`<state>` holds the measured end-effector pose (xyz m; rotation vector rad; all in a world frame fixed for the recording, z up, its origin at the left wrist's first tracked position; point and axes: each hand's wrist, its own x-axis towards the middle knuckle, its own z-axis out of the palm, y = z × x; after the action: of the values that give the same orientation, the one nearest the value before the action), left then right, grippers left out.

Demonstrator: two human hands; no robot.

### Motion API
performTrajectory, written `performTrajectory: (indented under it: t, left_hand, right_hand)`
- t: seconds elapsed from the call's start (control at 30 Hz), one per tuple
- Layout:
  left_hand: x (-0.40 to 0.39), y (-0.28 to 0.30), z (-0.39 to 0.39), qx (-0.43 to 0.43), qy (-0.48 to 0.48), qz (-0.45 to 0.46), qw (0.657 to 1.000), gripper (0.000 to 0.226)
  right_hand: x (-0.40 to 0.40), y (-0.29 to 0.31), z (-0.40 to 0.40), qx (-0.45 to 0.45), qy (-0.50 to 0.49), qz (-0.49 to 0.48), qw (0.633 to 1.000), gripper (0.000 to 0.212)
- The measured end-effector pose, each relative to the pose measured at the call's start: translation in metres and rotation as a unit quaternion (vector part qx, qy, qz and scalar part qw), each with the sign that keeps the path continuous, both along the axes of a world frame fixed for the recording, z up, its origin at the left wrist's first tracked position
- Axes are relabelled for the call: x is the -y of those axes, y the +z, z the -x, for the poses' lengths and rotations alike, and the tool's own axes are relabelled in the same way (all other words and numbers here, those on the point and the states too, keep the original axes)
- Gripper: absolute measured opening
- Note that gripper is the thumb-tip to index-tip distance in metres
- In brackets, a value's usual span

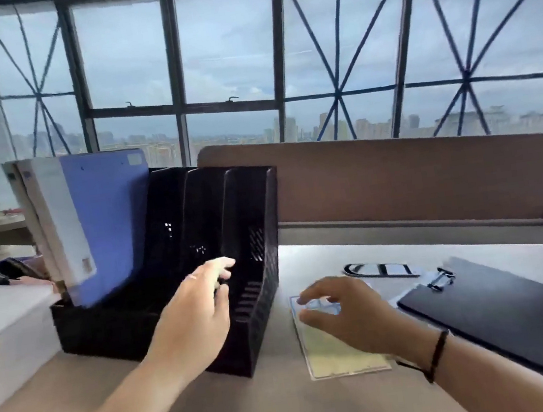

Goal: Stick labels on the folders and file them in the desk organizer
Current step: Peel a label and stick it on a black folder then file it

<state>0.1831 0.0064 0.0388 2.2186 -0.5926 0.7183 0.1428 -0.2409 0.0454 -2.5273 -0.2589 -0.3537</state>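
head view: a black desk organizer [202,270] with several upright slots stands on the pale desk [255,408] at centre left of the frame. a blue folder [106,224] stands tilted in its leftmost slot, with a small white label at its top right corner and a pale folder or stack of papers [55,227] leaning just left of it. the other slots hold nothing that can be seen.

the left hand [198,315] reaches in from the lower left, its fingers loosely spread and relaxed in front of the organizer's right-hand slots, gripping nothing; whether its fingertips touch the black wall cannot be told through the blur.

the right hand [343,314], with a dark band at the wrist, hovers at centre right over a clear sleeve with a yellowish sheet [337,349] that lies flat on the desk just right of the organizer. its fingers are spread and slightly bent, holding nothing; contact with the sheet cannot be told.

further right lies a dark clipboard-style folder [499,317] with a metal clip at its top. a black-and-white item [375,270] lies behind the sheet. a brown divider panel [397,178] runs across the back of the desk, with large windows above.
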Motion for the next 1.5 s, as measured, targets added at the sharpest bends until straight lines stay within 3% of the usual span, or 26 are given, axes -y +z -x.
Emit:
performTrajectory:
  t: [0.27,0.5,0.6,0.83,1.13,1.23,1.33,1.5]
  left_hand:
    - [0.136,-0.020,0.046,-0.132,-0.166,-0.055,0.976,0.030]
    - [0.235,-0.037,0.065,-0.180,-0.217,-0.110,0.953,0.034]
    - [0.271,-0.038,0.058,-0.201,-0.207,-0.128,0.949,0.042]
    - [0.332,-0.046,0.008,-0.271,-0.096,-0.183,0.940,0.077]
    - [0.368,-0.036,-0.025,-0.273,-0.028,-0.242,0.931,0.073]
    - [0.368,-0.029,-0.026,-0.243,-0.012,-0.223,0.944,0.062]
    - [0.366,-0.020,-0.020,-0.264,-0.043,-0.159,0.950,0.052]
    - [0.346,-0.008,0.000,-0.332,-0.158,0.016,0.930,0.047]
  right_hand:
    - [0.131,-0.022,0.105,-0.055,-0.137,0.007,0.989,0.014]
    - [0.214,-0.057,0.149,-0.104,-0.240,0.091,0.961,0.069]
    - [0.223,-0.073,0.152,-0.117,-0.261,0.095,0.954,0.083]
    - [0.228,-0.080,0.151,-0.110,-0.247,0.099,0.958,0.092]
    - [0.234,-0.080,0.147,-0.143,-0.242,0.076,0.957,0.098]
    - [0.236,-0.076,0.148,-0.127,-0.232,0.036,0.964,0.094]
    - [0.244,-0.072,0.146,-0.072,-0.249,-0.068,0.963,0.084]
    - [0.263,-0.065,0.143,0.020,-0.348,-0.264,0.899,0.063]
